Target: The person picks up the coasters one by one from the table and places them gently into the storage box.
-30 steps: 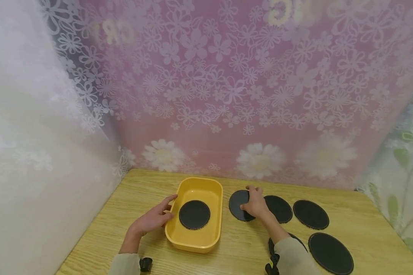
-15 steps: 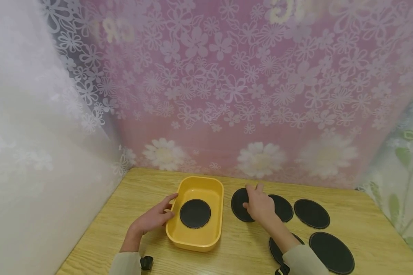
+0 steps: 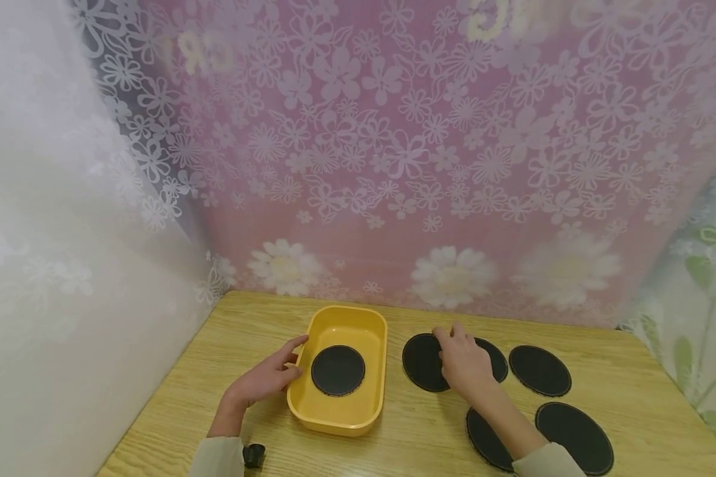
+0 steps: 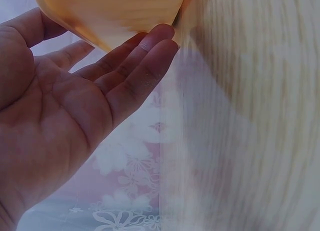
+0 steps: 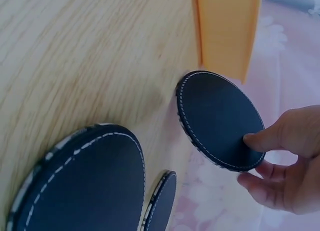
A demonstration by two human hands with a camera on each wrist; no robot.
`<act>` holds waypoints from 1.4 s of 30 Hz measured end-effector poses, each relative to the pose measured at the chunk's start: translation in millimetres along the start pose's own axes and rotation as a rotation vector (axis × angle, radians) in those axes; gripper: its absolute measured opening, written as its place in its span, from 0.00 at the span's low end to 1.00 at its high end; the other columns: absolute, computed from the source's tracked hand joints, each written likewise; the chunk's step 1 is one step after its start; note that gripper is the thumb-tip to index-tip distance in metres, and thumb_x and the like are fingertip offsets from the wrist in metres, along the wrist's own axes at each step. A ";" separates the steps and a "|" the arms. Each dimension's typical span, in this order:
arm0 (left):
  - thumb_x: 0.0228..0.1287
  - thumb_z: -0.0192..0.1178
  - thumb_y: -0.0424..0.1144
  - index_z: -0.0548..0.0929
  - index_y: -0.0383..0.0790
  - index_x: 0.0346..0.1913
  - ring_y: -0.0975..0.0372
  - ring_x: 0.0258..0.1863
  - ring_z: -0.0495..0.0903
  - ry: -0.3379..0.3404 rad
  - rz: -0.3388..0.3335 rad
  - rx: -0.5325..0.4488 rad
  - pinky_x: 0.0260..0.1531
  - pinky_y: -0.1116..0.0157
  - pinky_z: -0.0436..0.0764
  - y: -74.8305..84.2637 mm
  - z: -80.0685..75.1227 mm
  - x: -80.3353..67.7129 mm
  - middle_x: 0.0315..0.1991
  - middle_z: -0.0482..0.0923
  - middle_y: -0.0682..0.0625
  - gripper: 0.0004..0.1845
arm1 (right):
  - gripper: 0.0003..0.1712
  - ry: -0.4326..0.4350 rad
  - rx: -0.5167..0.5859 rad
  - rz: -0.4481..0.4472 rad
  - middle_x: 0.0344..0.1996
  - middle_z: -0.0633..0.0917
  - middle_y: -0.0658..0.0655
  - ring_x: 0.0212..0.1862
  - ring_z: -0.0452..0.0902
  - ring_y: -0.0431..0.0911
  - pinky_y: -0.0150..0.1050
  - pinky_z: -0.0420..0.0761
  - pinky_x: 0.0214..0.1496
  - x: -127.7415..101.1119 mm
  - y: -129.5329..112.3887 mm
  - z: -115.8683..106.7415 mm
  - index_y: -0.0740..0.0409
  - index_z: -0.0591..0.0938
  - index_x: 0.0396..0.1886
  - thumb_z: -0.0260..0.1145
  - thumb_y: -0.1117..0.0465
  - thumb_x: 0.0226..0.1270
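In the head view my right hand [image 3: 467, 364] pinches a round black coaster [image 3: 422, 362] by its right edge. White stitching runs round this coaster in the right wrist view, where the thumb [image 5: 265, 140] lies on its face, the fingers are behind its edge, and it is tilted over the table. My left hand [image 3: 264, 379] rests at the left side of a yellow rectangular tub [image 3: 340, 427], its fingers lightly bent against the outer wall. Another black coaster [image 3: 338, 371] lies flat inside the tub. In the left wrist view the fingertips touch the tub's wall [image 4: 115, 21].
More black coasters lie on the wooden table [image 3: 417, 437] to the right: one coaster [image 3: 496, 358] partly behind my right hand, then a far coaster [image 3: 539, 370], a front coaster [image 3: 575, 437] and another partly under my forearm [image 3: 486, 440]. A floral curtain [image 3: 364, 165] hangs behind.
My right hand has shifted a little to the right, and the coaster it holds has changed its tilt and moved slightly right with it. The left hand and tub stay in place.
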State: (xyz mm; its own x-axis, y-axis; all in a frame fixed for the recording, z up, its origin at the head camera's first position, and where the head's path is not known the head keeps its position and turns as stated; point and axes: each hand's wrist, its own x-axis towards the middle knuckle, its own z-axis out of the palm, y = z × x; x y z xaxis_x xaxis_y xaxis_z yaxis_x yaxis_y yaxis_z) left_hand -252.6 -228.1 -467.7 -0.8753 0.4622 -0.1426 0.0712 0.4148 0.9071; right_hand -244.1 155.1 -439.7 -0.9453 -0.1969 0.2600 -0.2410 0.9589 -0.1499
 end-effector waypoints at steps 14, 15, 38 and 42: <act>0.77 0.49 0.38 0.50 0.47 0.80 0.51 0.48 0.77 0.012 0.000 0.029 0.42 0.57 0.77 1.1 -0.2 -0.3 0.65 0.65 0.32 0.34 | 0.28 -0.243 0.408 -0.077 0.27 0.82 0.52 0.23 0.68 0.38 0.35 0.69 0.26 -19.3 30.0 -31.4 0.60 0.76 0.66 0.63 0.73 0.67; 0.77 0.49 0.38 0.50 0.47 0.80 0.51 0.48 0.77 0.015 0.000 0.030 0.42 0.57 0.77 1.5 -0.3 -0.4 0.65 0.65 0.32 0.34 | 0.27 -0.243 0.427 -0.083 0.29 0.82 0.52 0.23 0.68 0.37 0.34 0.69 0.26 -20.6 31.5 -31.7 0.60 0.76 0.67 0.63 0.73 0.67; 0.76 0.49 0.37 0.51 0.46 0.80 0.50 0.53 0.77 0.027 -0.006 0.046 0.45 0.56 0.78 -0.7 1.3 1.0 0.65 0.66 0.34 0.34 | 0.34 -0.307 1.228 0.198 0.46 0.74 0.62 0.38 0.82 0.54 0.48 0.84 0.34 -27.3 40.3 -10.5 0.73 0.64 0.69 0.65 0.64 0.70; 0.75 0.50 0.37 0.50 0.46 0.80 0.50 0.52 0.77 0.024 0.000 0.033 0.45 0.55 0.77 -1.2 1.7 0.9 0.65 0.66 0.34 0.34 | 0.34 -0.325 1.279 0.175 0.45 0.76 0.60 0.38 0.83 0.50 0.43 0.84 0.33 -25.6 31.4 -5.7 0.74 0.63 0.70 0.64 0.63 0.71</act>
State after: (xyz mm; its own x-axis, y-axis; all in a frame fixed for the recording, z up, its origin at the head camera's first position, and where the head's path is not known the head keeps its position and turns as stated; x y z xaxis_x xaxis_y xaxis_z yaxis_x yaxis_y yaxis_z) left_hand -252.7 -226.9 -469.6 -0.8865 0.4433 -0.1328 0.0866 0.4409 0.8934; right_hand -226.2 191.4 -445.7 -0.9508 -0.3026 -0.0659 0.0223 0.1454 -0.9891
